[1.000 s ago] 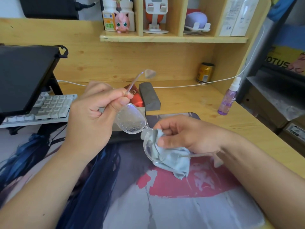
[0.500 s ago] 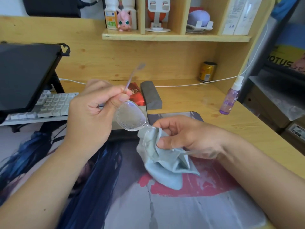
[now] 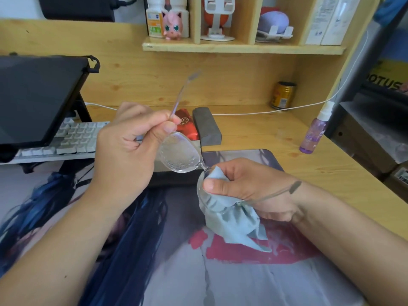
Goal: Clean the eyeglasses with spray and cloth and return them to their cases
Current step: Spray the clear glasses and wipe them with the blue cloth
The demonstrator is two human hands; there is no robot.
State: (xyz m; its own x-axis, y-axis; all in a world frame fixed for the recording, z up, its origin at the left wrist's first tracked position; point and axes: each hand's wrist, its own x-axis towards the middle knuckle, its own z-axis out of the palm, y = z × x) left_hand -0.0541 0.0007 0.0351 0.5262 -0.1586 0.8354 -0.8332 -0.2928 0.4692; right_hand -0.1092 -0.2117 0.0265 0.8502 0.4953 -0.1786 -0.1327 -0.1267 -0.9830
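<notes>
My left hand (image 3: 128, 149) pinches the clear-framed eyeglasses (image 3: 180, 156) at the hinge of one temple, which sticks up and away. The lens by that hand is covered in droplets. My right hand (image 3: 245, 186) grips a pale blue cloth (image 3: 234, 221) around the other lens, thumb on top; the second temple runs back over my right wrist. A purple spray bottle (image 3: 314, 131) stands on the desk to the right. A grey glasses case (image 3: 206, 125) and a red case (image 3: 185, 123) lie behind the hands.
A printed desk mat (image 3: 220, 272) covers the desk front. A white keyboard (image 3: 66, 140) sits under a black laptop stand (image 3: 37, 96) at left. A yellow can (image 3: 283, 94) and white cable (image 3: 276, 110) lie at the back. A shelf (image 3: 242, 48) carries figures and boxes.
The cloth has shifted around the right lens and now hangs lower under my right hand. Both hands with the glasses stay in about the same place above the mat.
</notes>
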